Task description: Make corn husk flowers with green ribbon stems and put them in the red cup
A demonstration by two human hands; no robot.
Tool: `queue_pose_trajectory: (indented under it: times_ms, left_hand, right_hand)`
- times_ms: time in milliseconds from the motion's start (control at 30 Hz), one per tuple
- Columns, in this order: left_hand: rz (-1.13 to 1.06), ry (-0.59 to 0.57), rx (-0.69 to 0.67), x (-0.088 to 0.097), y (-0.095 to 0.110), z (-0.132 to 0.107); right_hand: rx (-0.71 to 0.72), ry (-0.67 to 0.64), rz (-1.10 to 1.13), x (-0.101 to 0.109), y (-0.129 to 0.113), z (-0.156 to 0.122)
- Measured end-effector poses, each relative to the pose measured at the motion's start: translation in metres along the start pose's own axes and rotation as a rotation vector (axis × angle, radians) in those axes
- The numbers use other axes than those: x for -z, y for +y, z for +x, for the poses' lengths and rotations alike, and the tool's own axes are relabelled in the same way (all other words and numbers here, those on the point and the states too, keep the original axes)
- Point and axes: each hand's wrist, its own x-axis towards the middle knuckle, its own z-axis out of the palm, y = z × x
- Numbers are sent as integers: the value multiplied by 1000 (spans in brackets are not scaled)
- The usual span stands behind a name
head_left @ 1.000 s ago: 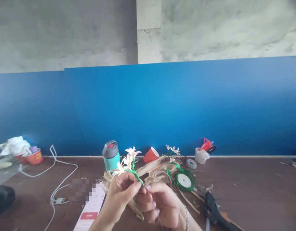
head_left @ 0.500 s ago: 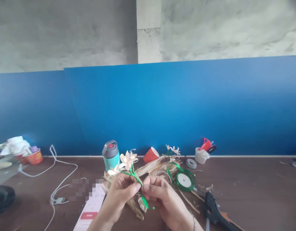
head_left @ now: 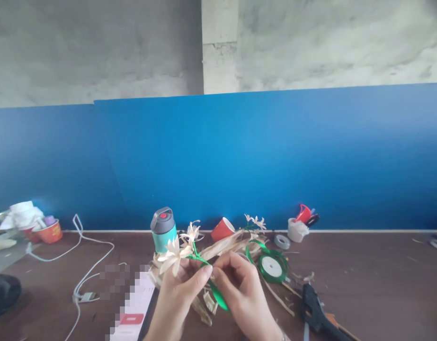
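Between thumb and fingers, my left hand (head_left: 185,286) is closed on the green stem of an artificial flower spray (head_left: 173,255) with cream, pointed petals. The blooms lean up and to the left. My right hand (head_left: 241,289) pinches at the stem's lower end, fingertips meeting those of my left. From this pinch a strip of green ribbon (head_left: 218,297) hangs down between the hands. The exact grip of the right fingertips is partly hidden. Behind the hands lies a pile of dry tan husk strips (head_left: 221,246).
A ribbon spool (head_left: 272,266), tape roll (head_left: 282,242) and black glue gun (head_left: 316,312) lie to the right. At the back are a teal bottle (head_left: 164,232), a tipped red cup (head_left: 223,229), more cream flowers (head_left: 255,221) and a white cup (head_left: 297,231). White cables (head_left: 81,270) run along the left.
The flower spray has turned, its blooms now facing differently and tilting further left. My right hand has rolled over at the stem, and more green ribbon shows below it.
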Motion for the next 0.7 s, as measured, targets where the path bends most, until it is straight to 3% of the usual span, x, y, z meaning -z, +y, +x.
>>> queue_pose_trajectory:
  times_ms: [133, 200, 300, 400, 533, 700]
  left_hand:
    - [50, 71, -89, 0, -2, 1]
    - [64, 65, -111, 1, -1, 2]
    - [69, 30, -107, 4, 1, 4]
    - [101, -90, -90, 7, 4, 6]
    - [116, -198, -71, 8, 6, 6]
    - [164, -67, -137, 4, 9, 3]
  right_hand:
    - [150, 73, -209, -3, -3, -2]
    - [46, 18, -108, -2, -4, 1]
    - [-225, -161, 205, 6, -3, 8]
    - [-381, -252, 364, 15, 1, 13]
    - [-448, -315, 434, 17, 5, 15]
    - [-399, -236, 296, 14, 6, 14]
